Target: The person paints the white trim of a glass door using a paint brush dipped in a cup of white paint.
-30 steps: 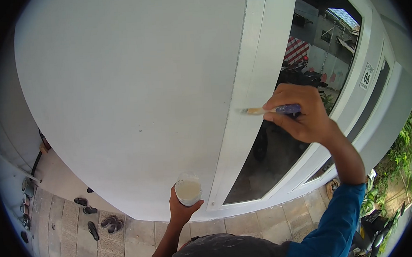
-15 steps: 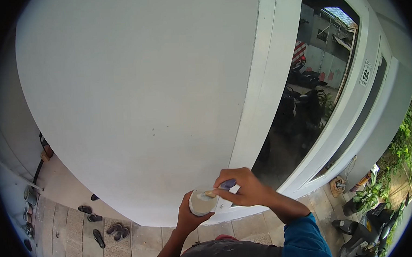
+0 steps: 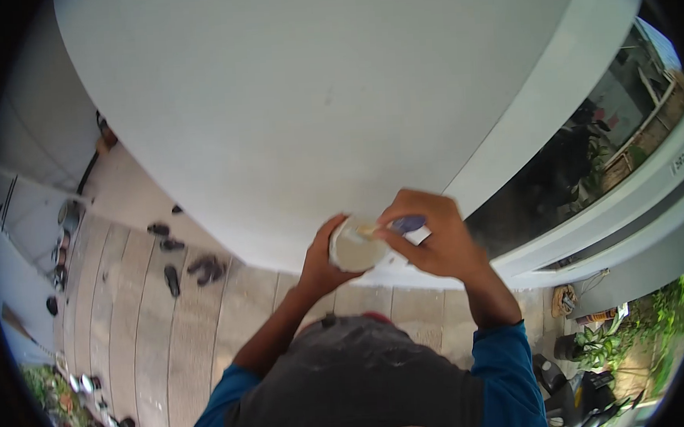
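My left hand (image 3: 318, 263) is wrapped round a round white tub (image 3: 357, 253) holding a pale, creamy liquid that looks like paint. My right hand (image 3: 441, 233) grips a paintbrush (image 3: 411, 224) with a purple-blue handle. The brush's pale head reaches over the tub's rim into its opening; how deep it sits in the liquid cannot be made out. Both hands are close together in front of my chest, near the lower part of a smooth white wall (image 3: 307, 130). A few small marks show on the wall.
To the right of the wall is a dark window (image 3: 549, 179) in a white frame. Sandals (image 3: 206, 270) lie on the tiled floor (image 3: 186, 338) at left. Potted plants (image 3: 596, 347) and a woven basket (image 3: 564, 300) stand at lower right.
My view has tipped downward and turned, so more of my body and the floor shows. Tub and brush appear higher in view, still held, with the brush at the tub.
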Demonstrator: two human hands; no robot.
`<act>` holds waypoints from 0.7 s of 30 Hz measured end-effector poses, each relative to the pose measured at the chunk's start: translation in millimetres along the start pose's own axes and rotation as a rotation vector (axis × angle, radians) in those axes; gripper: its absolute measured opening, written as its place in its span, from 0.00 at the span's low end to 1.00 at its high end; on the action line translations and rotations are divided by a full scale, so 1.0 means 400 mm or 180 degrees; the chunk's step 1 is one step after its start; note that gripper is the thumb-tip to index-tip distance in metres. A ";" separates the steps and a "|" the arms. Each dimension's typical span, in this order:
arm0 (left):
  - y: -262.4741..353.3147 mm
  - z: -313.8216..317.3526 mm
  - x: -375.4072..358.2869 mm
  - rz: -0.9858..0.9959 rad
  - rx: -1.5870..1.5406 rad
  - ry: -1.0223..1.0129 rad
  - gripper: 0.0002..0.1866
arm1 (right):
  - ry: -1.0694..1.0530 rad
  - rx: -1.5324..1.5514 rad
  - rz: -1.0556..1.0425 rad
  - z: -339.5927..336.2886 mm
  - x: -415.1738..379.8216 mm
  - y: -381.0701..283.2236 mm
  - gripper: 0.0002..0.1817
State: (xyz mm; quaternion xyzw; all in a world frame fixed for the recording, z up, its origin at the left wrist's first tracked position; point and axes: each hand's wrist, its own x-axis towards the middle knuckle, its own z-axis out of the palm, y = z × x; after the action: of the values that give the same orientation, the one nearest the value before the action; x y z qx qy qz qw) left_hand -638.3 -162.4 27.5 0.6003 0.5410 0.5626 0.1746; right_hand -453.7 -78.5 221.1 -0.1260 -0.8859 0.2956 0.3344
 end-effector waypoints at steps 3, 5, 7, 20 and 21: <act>0.022 -0.008 0.005 0.0194 -0.0149 0.0009 0.61 | -0.0019 0.0069 -0.0025 0.002 -0.004 -0.012 0.08; 0.018 -0.009 -0.001 0.0234 -0.0276 0.0021 0.62 | -0.0160 0.0084 0.0022 0.007 -0.009 -0.015 0.08; 0.025 -0.015 0.000 0.0476 -0.0150 -0.0024 0.64 | -0.0255 -0.0033 -0.0032 0.019 -0.011 -0.012 0.09; 0.015 -0.016 -0.005 0.0472 -0.0537 0.0113 0.61 | -0.1144 -0.0904 0.0064 0.065 -0.009 0.012 0.09; 0.015 -0.017 -0.006 0.0436 -0.0464 0.0105 0.61 | -0.1153 -0.0950 0.0035 0.069 -0.009 0.017 0.08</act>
State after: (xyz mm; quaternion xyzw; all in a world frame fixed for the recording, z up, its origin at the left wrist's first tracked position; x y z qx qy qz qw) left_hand -640.9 -169.1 33.5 0.6122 0.4591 0.6209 0.1701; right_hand -469.1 -86.8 198.7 -0.1238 -0.9647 0.1810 0.1460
